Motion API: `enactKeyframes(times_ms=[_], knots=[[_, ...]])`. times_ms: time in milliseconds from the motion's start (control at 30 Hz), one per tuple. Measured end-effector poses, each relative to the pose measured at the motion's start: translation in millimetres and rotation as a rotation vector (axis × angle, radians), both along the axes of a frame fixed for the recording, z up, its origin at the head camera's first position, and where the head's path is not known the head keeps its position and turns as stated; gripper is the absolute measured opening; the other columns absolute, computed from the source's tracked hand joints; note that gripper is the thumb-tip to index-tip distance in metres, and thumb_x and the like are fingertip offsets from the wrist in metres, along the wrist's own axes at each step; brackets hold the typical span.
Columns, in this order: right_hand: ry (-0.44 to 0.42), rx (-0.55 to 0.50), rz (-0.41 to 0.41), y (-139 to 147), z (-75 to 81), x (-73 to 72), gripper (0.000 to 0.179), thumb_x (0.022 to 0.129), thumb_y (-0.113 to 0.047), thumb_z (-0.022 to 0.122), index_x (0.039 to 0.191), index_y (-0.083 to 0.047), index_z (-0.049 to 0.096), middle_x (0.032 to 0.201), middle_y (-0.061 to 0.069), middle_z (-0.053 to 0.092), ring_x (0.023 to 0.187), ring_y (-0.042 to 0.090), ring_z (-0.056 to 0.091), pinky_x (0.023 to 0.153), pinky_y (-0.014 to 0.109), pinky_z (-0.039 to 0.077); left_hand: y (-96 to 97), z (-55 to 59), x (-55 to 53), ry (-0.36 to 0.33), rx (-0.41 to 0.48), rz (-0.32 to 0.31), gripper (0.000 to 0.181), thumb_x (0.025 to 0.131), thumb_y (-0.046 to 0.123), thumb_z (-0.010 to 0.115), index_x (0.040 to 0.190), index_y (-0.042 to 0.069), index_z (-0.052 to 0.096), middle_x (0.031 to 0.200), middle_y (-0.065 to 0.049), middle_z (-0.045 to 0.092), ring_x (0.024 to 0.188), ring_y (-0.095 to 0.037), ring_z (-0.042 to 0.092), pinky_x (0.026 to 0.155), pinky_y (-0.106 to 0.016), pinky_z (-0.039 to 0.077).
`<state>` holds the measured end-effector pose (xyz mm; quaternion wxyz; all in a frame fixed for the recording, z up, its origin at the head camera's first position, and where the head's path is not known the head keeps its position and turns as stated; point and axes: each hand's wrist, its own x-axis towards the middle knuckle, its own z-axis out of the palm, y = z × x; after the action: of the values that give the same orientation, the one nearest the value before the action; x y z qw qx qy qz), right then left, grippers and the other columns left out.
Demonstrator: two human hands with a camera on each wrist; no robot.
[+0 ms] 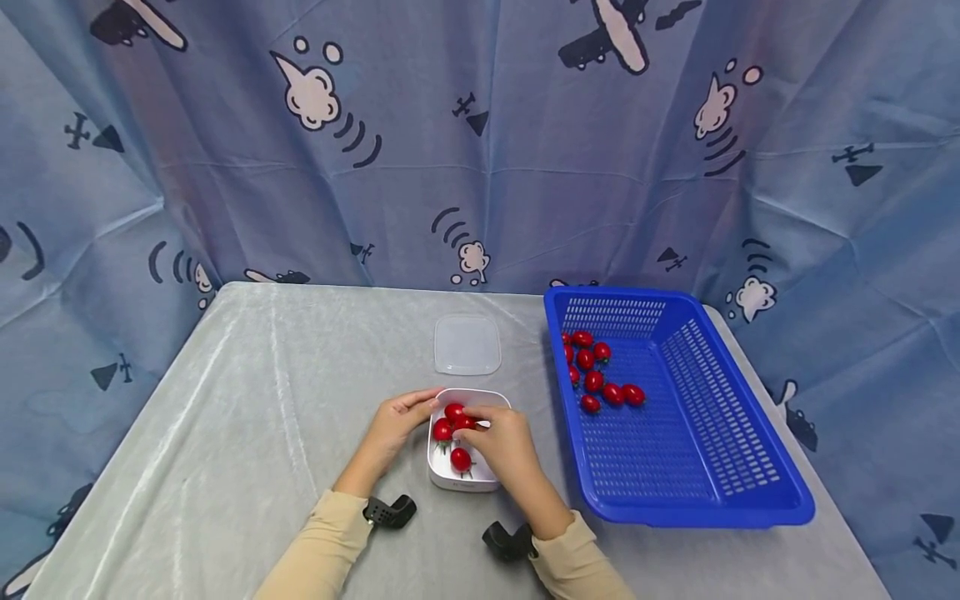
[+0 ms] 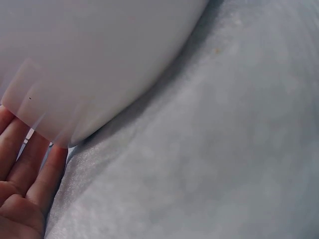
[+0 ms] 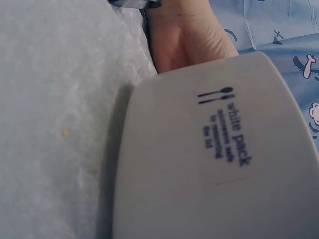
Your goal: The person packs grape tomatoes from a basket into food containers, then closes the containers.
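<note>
A small white plastic container stands on the table with several red cherry tomatoes inside. My left hand holds it at its back left corner. In the left wrist view, the fingers of that hand lie against its outer wall. Reaching over the right rim, my right hand pinches a cherry tomato between thumb and forefinger, inside the container beside the others. From the right wrist view, printed lettering shows on the container's wall, which hides the right fingers.
A translucent square lid lies flat behind the container. To the right is a large blue plastic basket with more cherry tomatoes along its left side. A pale cloth covers the table; a patterned blue curtain hangs behind.
</note>
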<state>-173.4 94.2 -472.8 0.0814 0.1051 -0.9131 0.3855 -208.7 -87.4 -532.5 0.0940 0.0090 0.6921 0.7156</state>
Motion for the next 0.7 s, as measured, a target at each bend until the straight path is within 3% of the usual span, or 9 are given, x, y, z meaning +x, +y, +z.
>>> enactKeyframes(times_ms=[200,300,400,500,600,700], knots=[[-0.063,-0.096,-0.018,1,1.9,-0.5,0.025,0.074,-0.007,0.085,0.096,0.002,0.079,0.091,0.015,0.078,0.084,0.028,0.074,0.072,0.036,0.061,-0.2,-2.3,-0.8,0.001,0.017,0.008,0.034,0.095,0.015,0.066,0.125,0.001,0.068,0.128,-0.013,0.068,0.108,0.000,0.062,0.096,-0.023,0.051],[-0.072,-0.177,-0.029,5,11.9,4.2,0.024,0.076,-0.008,0.084,0.098,0.001,0.078,0.094,0.016,0.077,0.087,0.029,0.073,0.073,0.033,0.061,1.1,-4.5,-1.3,-0.002,0.016,0.005,0.034,0.095,0.016,0.066,0.125,0.001,0.068,0.128,-0.013,0.068,0.109,-0.001,0.063,0.096,-0.023,0.051],[-0.039,-0.297,-0.031,12,41.0,16.7,0.024,0.077,-0.005,0.083,0.100,0.001,0.078,0.098,0.017,0.077,0.092,0.031,0.073,0.076,0.030,0.061,3.3,-6.1,-0.4,-0.010,0.028,0.006,0.034,0.095,0.015,0.066,0.125,0.000,0.068,0.127,-0.014,0.068,0.108,-0.002,0.063,0.096,-0.022,0.051],[-0.019,-0.455,-0.010,27,82.0,24.1,0.026,0.078,0.001,0.081,0.103,0.003,0.077,0.105,0.019,0.075,0.097,0.025,0.074,0.080,0.028,0.060,3.9,-6.1,-0.4,-0.001,0.026,0.014,0.034,0.094,0.014,0.067,0.125,-0.001,0.067,0.127,-0.015,0.068,0.107,-0.002,0.063,0.095,-0.021,0.051],[-0.057,-0.518,-0.022,48,116.8,18.7,0.027,0.081,-0.005,0.081,0.107,0.000,0.077,0.106,0.011,0.077,0.095,0.010,0.072,0.078,0.019,0.059,2.4,-5.5,-1.7,0.006,0.005,0.027,0.034,0.093,0.014,0.068,0.124,0.000,0.068,0.126,-0.013,0.069,0.108,-0.001,0.062,0.095,-0.020,0.051],[-0.098,-0.501,-0.057,72,137.1,6.1,0.031,0.083,-0.017,0.081,0.111,-0.004,0.076,0.102,-0.004,0.078,0.092,0.003,0.071,0.076,0.016,0.057,2.2,-3.5,-0.2,0.008,-0.004,0.032,0.033,0.093,0.014,0.068,0.123,0.000,0.069,0.126,-0.012,0.070,0.108,-0.001,0.062,0.095,-0.020,0.050]])
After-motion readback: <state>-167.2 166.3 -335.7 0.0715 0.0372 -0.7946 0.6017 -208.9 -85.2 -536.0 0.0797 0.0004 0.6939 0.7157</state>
